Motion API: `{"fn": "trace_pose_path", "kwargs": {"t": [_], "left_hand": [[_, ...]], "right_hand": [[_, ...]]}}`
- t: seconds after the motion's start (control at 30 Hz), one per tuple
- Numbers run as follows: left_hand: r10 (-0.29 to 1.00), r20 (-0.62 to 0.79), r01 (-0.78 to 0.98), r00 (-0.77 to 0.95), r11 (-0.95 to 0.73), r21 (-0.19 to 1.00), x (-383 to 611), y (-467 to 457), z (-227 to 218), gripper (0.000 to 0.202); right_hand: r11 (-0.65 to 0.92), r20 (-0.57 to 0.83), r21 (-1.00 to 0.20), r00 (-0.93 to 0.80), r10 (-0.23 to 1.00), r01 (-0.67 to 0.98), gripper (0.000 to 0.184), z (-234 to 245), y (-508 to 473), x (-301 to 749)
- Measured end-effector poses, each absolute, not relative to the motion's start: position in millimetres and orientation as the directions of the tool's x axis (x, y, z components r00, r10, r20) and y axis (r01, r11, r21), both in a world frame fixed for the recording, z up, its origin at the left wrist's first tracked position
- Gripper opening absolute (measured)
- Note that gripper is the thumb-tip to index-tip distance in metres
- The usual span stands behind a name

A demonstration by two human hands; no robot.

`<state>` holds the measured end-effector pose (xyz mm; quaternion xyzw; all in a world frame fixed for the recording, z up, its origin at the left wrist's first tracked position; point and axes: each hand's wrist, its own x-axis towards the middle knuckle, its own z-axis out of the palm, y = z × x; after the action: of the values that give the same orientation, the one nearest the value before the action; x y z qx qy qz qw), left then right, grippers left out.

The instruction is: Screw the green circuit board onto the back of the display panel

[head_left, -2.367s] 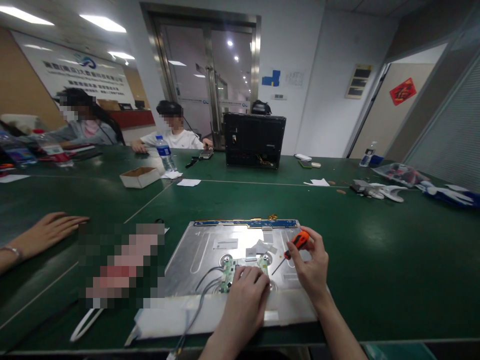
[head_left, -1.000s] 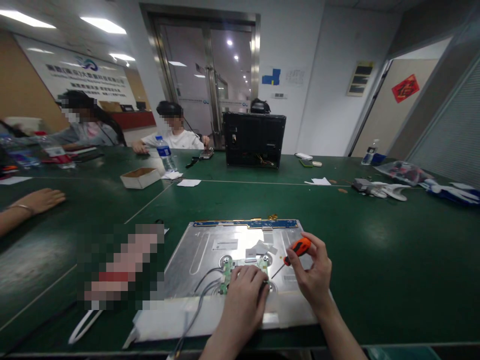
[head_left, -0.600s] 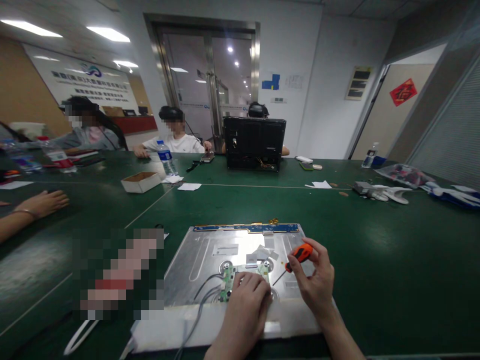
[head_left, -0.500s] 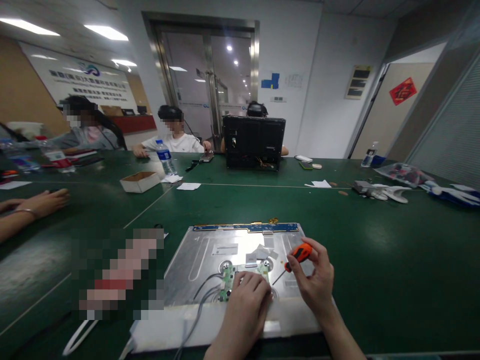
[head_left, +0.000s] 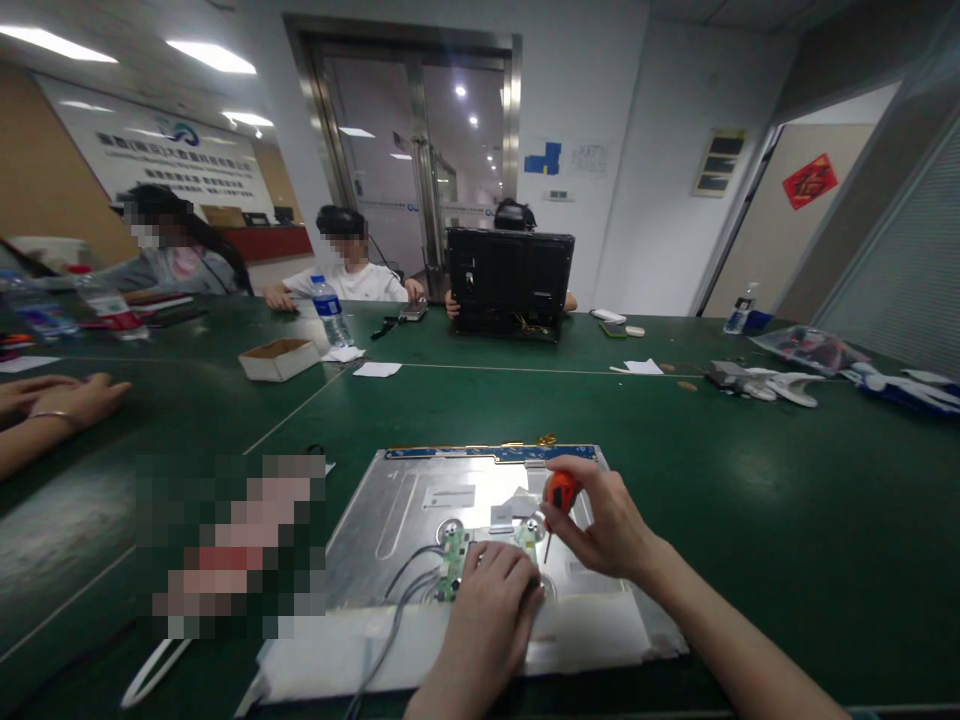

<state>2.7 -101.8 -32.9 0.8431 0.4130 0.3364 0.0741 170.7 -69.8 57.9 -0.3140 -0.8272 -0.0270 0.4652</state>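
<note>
A silver display panel [head_left: 399, 496] lies back-side up in front of me, with a blue strip board [head_left: 450, 454] along its far edge. On its middle sits a green circuit board [head_left: 453, 560], mostly covered by my left hand [head_left: 496, 605]. The fingers of that hand are bent together over the board and hold it; their tips are hidden. My right hand [head_left: 592, 515] grips an orange-and-black screwdriver [head_left: 560, 490] by its handle. Its thin shaft points down near the board's right end; whether the tip touches anything, I cannot tell. Grey cables [head_left: 397, 632] run from the board's left side.
A pixelated pinkish object [head_left: 247, 540] lies left of the panel. Farther off stand a white open box [head_left: 279, 362], a water bottle [head_left: 330, 310] and a black monitor casing [head_left: 511, 285]. Another person's hands [head_left: 75, 400] rest at the left. Several people sit across the green table [head_left: 787, 500].
My right hand has moved left with the screwdriver, which has swung from slanted to nearly upright. My left hand stays on the circuit board.
</note>
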Motion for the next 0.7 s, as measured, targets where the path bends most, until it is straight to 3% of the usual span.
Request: {"fn": "trace_pose_path", "kwargs": {"t": [0.23, 0.7], "left_hand": [[0.747, 0.48, 0.645, 0.461, -0.653, 0.397, 1.4, -106.3, -19.2, 0.012], [0.703, 0.563, 0.645, 0.434, -0.679, 0.351, -0.2, -101.7, -31.2, 0.011]], "right_hand": [[0.795, 0.853, -0.366, -0.166, 0.494, 0.484, 0.04, 28.7, -64.1, 171.9], [0.826, 0.892, -0.289, -0.178, 0.416, 0.484, 0.045, 17.8, -75.1, 164.5]]}}
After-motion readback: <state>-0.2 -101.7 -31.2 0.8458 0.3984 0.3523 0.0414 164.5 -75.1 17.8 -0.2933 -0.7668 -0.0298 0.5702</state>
